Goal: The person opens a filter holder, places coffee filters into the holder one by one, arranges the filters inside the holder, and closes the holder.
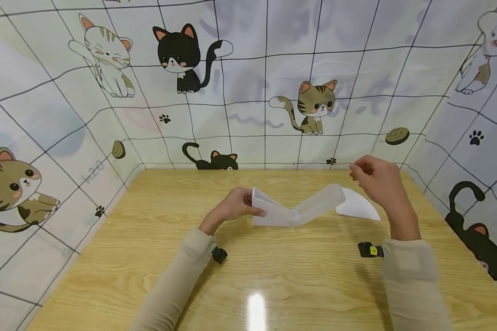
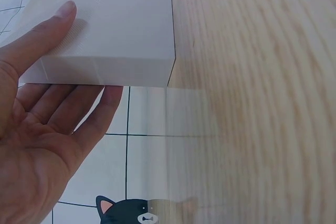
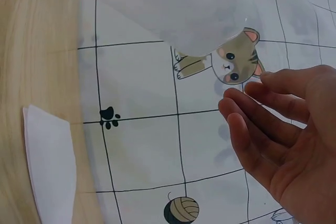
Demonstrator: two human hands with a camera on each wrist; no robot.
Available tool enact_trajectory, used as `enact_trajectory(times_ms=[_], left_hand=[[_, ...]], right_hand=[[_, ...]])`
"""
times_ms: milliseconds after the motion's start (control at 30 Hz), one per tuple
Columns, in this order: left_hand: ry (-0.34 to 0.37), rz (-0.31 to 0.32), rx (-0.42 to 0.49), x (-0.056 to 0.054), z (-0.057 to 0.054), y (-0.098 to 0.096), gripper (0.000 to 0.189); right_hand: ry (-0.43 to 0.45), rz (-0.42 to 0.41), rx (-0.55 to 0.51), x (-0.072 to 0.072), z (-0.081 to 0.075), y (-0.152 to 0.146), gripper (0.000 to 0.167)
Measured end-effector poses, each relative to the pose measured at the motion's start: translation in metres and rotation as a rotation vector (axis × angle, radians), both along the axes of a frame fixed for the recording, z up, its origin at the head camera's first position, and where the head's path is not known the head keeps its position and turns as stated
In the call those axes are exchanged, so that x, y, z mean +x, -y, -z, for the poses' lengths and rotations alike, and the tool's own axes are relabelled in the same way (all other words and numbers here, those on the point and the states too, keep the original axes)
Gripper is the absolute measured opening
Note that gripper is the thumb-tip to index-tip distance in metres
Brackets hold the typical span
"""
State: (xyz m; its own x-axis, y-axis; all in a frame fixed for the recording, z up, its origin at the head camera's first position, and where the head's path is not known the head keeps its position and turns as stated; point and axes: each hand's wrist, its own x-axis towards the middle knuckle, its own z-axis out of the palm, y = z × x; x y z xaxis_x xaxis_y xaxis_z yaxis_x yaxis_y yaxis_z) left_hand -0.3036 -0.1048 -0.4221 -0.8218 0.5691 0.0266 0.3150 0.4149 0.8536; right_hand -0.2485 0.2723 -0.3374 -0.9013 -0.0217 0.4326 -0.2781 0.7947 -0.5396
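Note:
My left hand (image 1: 237,203) holds a white box (image 1: 271,217) by its left end on the wooden table. In the left wrist view the thumb lies along one broad face of the box (image 2: 121,19), with the fingers behind its narrow side. A translucent lid (image 1: 320,204) slants up to the right from the box's right end. My right hand (image 1: 378,181) is raised above and to the right of that lid, its fingers loosely curled and holding nothing. The right wrist view shows the fingertips apart from the lid (image 3: 184,19).
A folded white sheet of paper (image 1: 359,207) lies right of the lid, partly beneath the right hand. The wooden table (image 1: 306,276) meets a cat-print sheet (image 1: 248,115) at the back and on both sides.

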Motion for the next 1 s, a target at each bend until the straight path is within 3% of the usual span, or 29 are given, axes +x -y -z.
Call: enact_trajectory(times_ms=[300, 433, 633, 767, 1000], left_hand=[[0.0, 0.005, -0.003, 0.0, 0.001, 0.0, 0.03], [0.0, 0.009, 0.002, 0.0, 0.001, 0.001, 0.03], [0.012, 0.012, 0.007, -0.001, 0.002, 0.001, 0.031], [0.015, 0.013, 0.009, -0.001, 0.002, 0.001, 0.032], [0.014, 0.012, 0.012, 0.0, 0.001, 0.001, 0.031]], right_hand=[[0.141, 0.118, 0.036, -0.01, 0.021, -0.023, 0.04], [0.264, 0.13, 0.073, -0.014, 0.031, -0.036, 0.045], [0.406, 0.083, 0.117, -0.023, 0.055, -0.052, 0.049], [0.458, 0.068, 0.125, -0.028, 0.068, -0.057, 0.049], [0.492, 0.106, 0.122, -0.031, 0.077, -0.061, 0.05]])
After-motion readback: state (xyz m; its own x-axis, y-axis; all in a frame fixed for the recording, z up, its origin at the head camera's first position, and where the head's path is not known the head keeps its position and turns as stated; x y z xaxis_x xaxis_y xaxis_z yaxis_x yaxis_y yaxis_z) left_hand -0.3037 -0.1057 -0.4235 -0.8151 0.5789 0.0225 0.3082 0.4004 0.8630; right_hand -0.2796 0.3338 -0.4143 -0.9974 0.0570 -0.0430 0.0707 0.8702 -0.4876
